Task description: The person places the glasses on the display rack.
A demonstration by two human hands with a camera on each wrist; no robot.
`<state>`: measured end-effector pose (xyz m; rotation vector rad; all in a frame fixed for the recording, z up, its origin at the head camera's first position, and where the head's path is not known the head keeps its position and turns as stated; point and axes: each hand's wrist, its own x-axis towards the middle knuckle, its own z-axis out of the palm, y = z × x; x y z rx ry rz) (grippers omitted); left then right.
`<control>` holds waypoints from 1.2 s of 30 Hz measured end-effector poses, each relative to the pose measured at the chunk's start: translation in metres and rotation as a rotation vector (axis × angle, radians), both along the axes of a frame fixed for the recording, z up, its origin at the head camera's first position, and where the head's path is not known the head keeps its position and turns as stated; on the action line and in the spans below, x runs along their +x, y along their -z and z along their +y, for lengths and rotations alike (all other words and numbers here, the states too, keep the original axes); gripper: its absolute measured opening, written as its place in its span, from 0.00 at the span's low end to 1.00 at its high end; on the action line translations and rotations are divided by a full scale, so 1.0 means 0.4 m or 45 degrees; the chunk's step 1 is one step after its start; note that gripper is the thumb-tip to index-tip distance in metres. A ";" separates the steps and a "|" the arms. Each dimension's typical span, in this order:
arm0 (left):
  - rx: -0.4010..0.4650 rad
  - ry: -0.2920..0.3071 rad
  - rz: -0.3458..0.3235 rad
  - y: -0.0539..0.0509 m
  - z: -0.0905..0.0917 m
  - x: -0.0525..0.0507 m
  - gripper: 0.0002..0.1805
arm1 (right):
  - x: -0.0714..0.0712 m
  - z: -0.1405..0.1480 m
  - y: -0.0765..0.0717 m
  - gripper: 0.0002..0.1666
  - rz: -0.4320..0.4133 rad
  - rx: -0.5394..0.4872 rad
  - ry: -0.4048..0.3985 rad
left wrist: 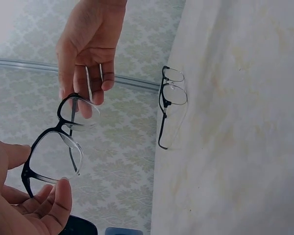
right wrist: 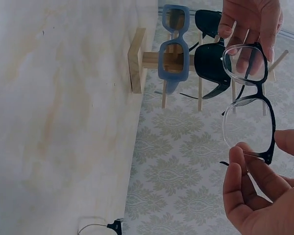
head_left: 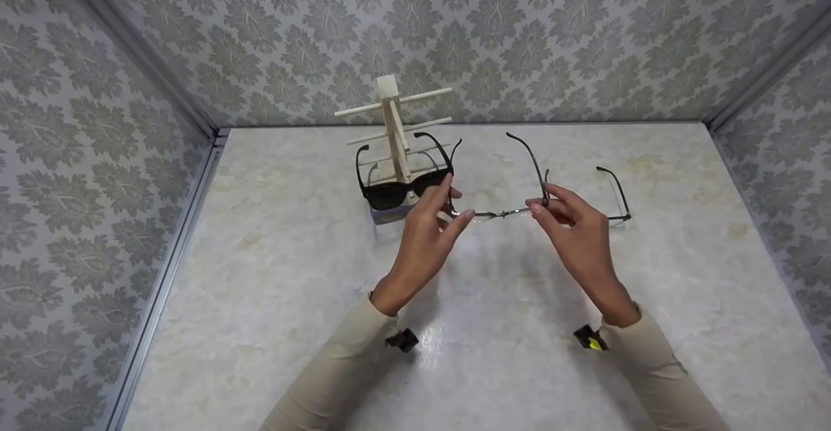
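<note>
A pair of eyeglasses [head_left: 503, 214] with clear lenses, a dark upper rim and a see-through lower rim is held up over the table between both hands. My left hand [head_left: 425, 220] pinches its left end between thumb and fingers. The right hand [head_left: 581, 230] pinches the opposite end the same way. The temples are unfolded and point away from me. Just beyond my left hand, black sunglasses [head_left: 387, 196] sit on a wooden display stand [head_left: 387, 87]. Below them on the stand are blue-framed sunglasses [right wrist: 174, 58], mostly hidden in the head view.
Another pair of dark-rimmed eyeglasses [head_left: 620, 217] rests on the table behind my right hand, partly covered by it. The stand's upper pegs [head_left: 425, 95] stick out to both sides. Patterned walls [head_left: 415, 41] enclose the marbled tabletop [head_left: 272, 275] at the back and sides.
</note>
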<state>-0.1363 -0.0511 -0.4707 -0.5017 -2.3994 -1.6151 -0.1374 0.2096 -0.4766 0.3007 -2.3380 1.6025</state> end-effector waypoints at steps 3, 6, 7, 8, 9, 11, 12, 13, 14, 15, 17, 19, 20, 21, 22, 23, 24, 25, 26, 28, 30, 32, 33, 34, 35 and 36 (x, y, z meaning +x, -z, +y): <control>0.007 -0.006 0.027 -0.009 -0.008 0.006 0.39 | 0.001 -0.008 -0.006 0.25 0.014 -0.014 -0.007; 0.019 -0.012 0.048 -0.017 -0.016 0.012 0.38 | 0.003 -0.017 -0.012 0.26 0.034 -0.022 -0.012; 0.020 -0.015 0.048 -0.020 -0.020 0.014 0.38 | 0.003 -0.021 -0.015 0.26 0.038 -0.024 -0.015; 0.020 -0.019 0.048 -0.024 -0.023 0.017 0.38 | 0.004 -0.024 -0.016 0.26 0.043 -0.024 -0.020; 0.022 -0.023 0.050 -0.028 -0.027 0.020 0.38 | 0.005 -0.028 -0.018 0.26 0.048 -0.025 -0.027; 0.026 -0.029 0.053 -0.034 -0.036 0.027 0.38 | 0.006 -0.036 -0.023 0.27 0.051 -0.031 -0.038; 0.027 -0.035 0.060 -0.037 -0.041 0.031 0.38 | 0.008 -0.040 -0.025 0.27 0.050 -0.035 -0.044; 0.026 -0.041 0.069 -0.039 -0.046 0.034 0.38 | 0.009 -0.045 -0.028 0.27 0.049 -0.036 -0.049; 0.028 -0.045 0.079 -0.041 -0.051 0.038 0.38 | 0.009 -0.049 -0.030 0.27 0.049 -0.035 -0.056; 0.030 -0.050 0.089 -0.042 -0.055 0.042 0.38 | 0.009 -0.054 -0.033 0.27 0.047 -0.035 -0.060; 0.030 -0.064 0.102 -0.045 -0.064 0.047 0.38 | 0.009 -0.063 -0.038 0.27 0.044 -0.033 -0.070; 0.031 -0.081 0.103 -0.047 -0.072 0.053 0.38 | 0.008 -0.070 -0.041 0.27 0.050 -0.028 -0.084; 0.034 -0.088 0.101 -0.049 -0.075 0.055 0.39 | 0.007 -0.073 -0.042 0.27 0.054 -0.026 -0.091; 0.038 -0.097 0.100 -0.050 -0.079 0.057 0.39 | 0.007 -0.077 -0.044 0.27 0.056 -0.024 -0.096; 0.042 -0.105 0.098 -0.051 -0.081 0.059 0.39 | 0.007 -0.080 -0.045 0.27 0.060 -0.022 -0.100; 0.048 -0.112 0.096 -0.053 -0.084 0.062 0.39 | 0.006 -0.083 -0.047 0.27 0.062 -0.023 -0.106; 0.053 -0.118 0.097 -0.054 -0.086 0.064 0.39 | 0.007 -0.086 -0.048 0.27 0.062 -0.022 -0.110; 0.057 -0.121 0.096 -0.056 -0.089 0.066 0.39 | 0.006 -0.089 -0.050 0.27 0.063 -0.022 -0.114; 0.058 -0.125 0.098 -0.058 -0.091 0.069 0.39 | 0.006 -0.092 -0.051 0.27 0.063 -0.023 -0.117; 0.060 -0.129 0.099 -0.060 -0.097 0.072 0.39 | 0.006 -0.097 -0.054 0.26 0.064 -0.026 -0.128; 0.062 -0.131 0.103 -0.062 -0.103 0.075 0.38 | 0.006 -0.103 -0.057 0.26 0.068 -0.025 -0.141; 0.063 -0.133 0.108 -0.063 -0.110 0.077 0.38 | 0.005 -0.109 -0.060 0.26 0.074 -0.020 -0.154; 0.065 -0.134 0.112 -0.064 -0.113 0.078 0.38 | 0.004 -0.112 -0.062 0.26 0.076 -0.019 -0.161; 0.068 -0.134 0.116 -0.065 -0.117 0.080 0.38 | 0.004 -0.116 -0.063 0.26 0.078 -0.019 -0.166; 0.068 -0.137 0.119 -0.066 -0.120 0.081 0.38 | 0.003 -0.119 -0.065 0.26 0.080 -0.019 -0.171; 0.072 -0.139 0.123 -0.067 -0.123 0.083 0.38 | 0.002 -0.122 -0.067 0.26 0.084 -0.018 -0.177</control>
